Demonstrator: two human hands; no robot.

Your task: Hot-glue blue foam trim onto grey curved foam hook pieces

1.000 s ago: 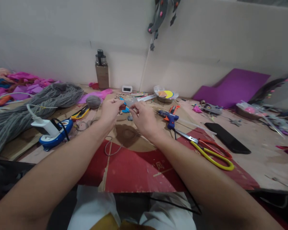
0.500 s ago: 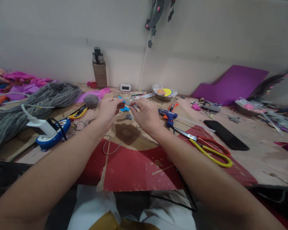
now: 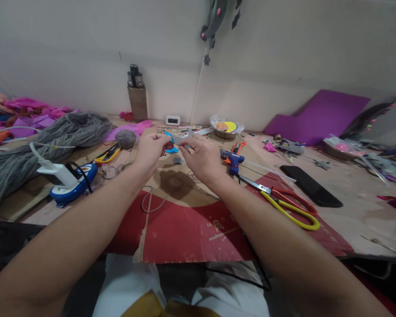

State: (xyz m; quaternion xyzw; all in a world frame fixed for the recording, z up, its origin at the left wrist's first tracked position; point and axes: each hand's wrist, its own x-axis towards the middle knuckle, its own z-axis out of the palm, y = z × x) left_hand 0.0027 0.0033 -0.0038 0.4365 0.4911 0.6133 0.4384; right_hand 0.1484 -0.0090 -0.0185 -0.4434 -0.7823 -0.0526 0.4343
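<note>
Between my hands is a small grey piece [image 3: 177,139], with blue material [image 3: 168,135] at its left end. My left hand [image 3: 151,152] pinches the blue end with thumb and forefinger. The fingers of my right hand [image 3: 203,158] are closed on the grey piece, and part of it sticks up above them. Below the hands, another blue piece [image 3: 172,150] and a small grey lump [image 3: 177,161] lie on the brown and red cardboard [image 3: 191,229]. A loop of thin grey cord [image 3: 150,210] lies nearer to me.
Right of my hands lie a blue glue gun [image 3: 235,163], large scissors [image 3: 290,204] and a black phone [image 3: 310,186]. Grey yarn [image 3: 75,132], a yellow cutter [image 3: 108,155] and a blue power socket [image 3: 74,187] are at the left. A bowl [image 3: 225,133] stands behind.
More of the grey piece shows between and above my fingers. My right hand has turned slightly, its fingers closer together. My left hand has barely moved.
</note>
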